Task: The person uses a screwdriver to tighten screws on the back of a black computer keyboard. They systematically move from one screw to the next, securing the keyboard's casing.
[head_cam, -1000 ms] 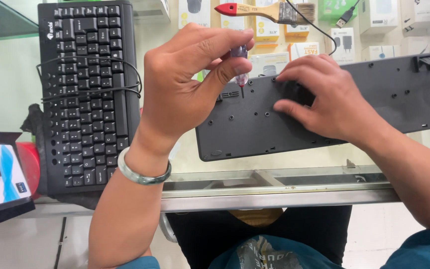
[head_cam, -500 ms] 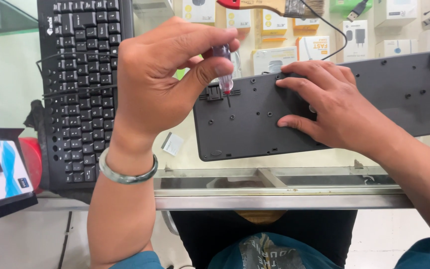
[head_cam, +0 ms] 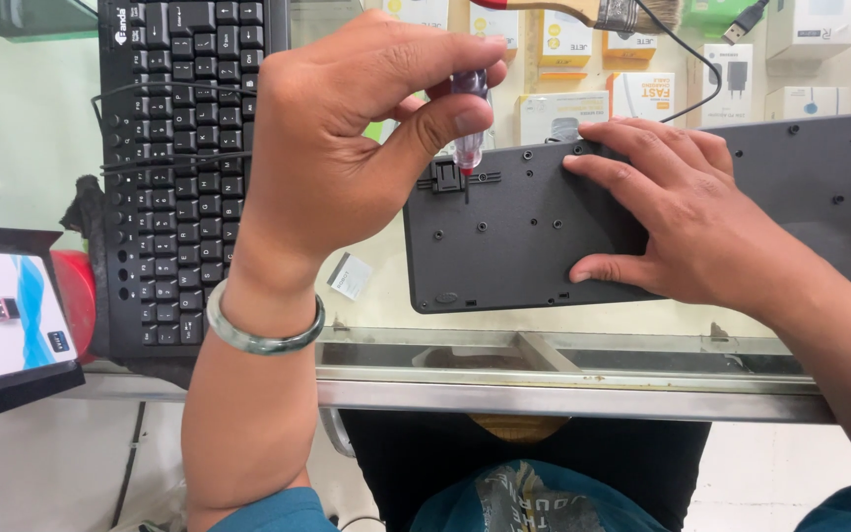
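Note:
A black keyboard (head_cam: 524, 232) lies face down on the glass counter, its screw holes showing. My right hand (head_cam: 687, 222) rests flat on its back and holds it down. My left hand (head_cam: 347, 148), with a green bangle on the wrist, pinches a small screwdriver (head_cam: 469, 123) with a clear and red handle. The tip stands upright at the keyboard's upper edge, beside a small black clip.
A second black keyboard (head_cam: 174, 148) lies keys up at the left with a cable across it. A boxed item (head_cam: 2, 310) sits at the left edge, next to something red. A paintbrush (head_cam: 583, 12) and small boxes lie beyond, under the glass. The metal counter edge (head_cam: 563, 389) runs along the front.
The view has shifted, so the upturned keyboard sits lower and further left in frame. My left hand stays on the screwdriver at the upper edge; my right hand stays flat on the keyboard.

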